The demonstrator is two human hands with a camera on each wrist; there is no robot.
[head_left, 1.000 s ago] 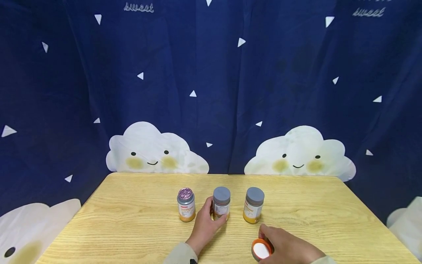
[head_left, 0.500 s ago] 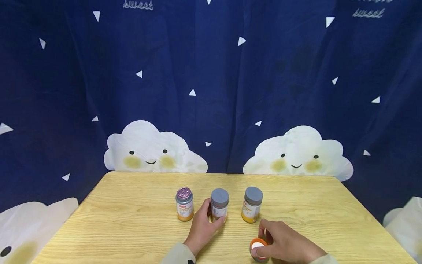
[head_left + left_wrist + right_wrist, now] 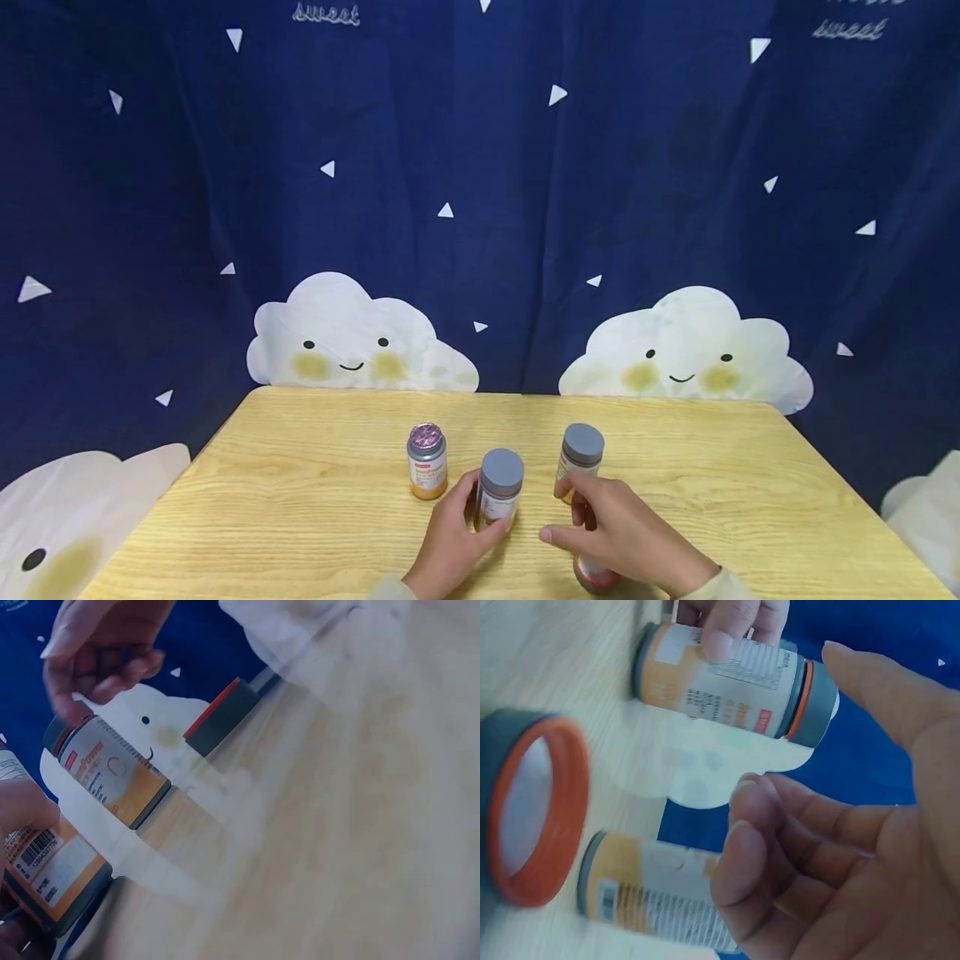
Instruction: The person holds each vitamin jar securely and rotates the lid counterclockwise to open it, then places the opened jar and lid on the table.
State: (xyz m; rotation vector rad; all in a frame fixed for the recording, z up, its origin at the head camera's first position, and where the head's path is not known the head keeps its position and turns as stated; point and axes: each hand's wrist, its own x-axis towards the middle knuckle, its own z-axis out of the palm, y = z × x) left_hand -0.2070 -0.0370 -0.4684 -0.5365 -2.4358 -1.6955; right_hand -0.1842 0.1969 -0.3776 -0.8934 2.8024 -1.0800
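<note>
One loose grey cap (image 3: 596,575) lies nearest, open side up on the wooden table (image 3: 300,500), its orange inner rim and white lining showing in the right wrist view. Over it, partly covering it in the head view, is the right hand (image 3: 622,533), holding nothing, its fingers loosely bent and the thumb spread away from them. To its left, the left hand (image 3: 453,533) grips the middle bottle (image 3: 499,492), thumb on the near side and fingers around the far side. This bottle has its grey cap on and leans slightly.

A little farther off, the right-hand bottle (image 3: 582,450) stands upright on the table with its cap on, just beyond the right hand; the fingers overlap it in the head view, and whether they touch it is hard to say. Level with it on the left, beyond the left hand, stands the uncapped bottle (image 3: 427,467), its mouth sealed with shiny purplish foil. Behind the table hangs a dark blue cloth (image 3: 495,167) printed with white triangles and smiling clouds.
</note>
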